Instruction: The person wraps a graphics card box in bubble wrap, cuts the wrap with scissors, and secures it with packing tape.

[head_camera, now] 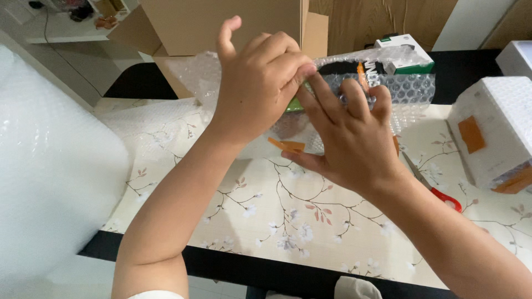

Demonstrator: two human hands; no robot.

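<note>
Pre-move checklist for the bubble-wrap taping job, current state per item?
1. Left hand pinching at the top of the bubble-wrapped item: ok.
2. Right hand pressed flat on the wrap: ok.
3. Orange tape piece stuck to the wrap below the hands: cannot tell whether fully pressed down.
4. Scissors on the floral table cover, apart from both hands: ok.
5. Finished wrapped box at the right, apart from the hands: ok.
6. Wrap fully closed around the item: cannot tell, hands cover it.

a floral tablecloth [288,205] covers a dark table [221,266] before wood-panelled wall [377,19].
</note>
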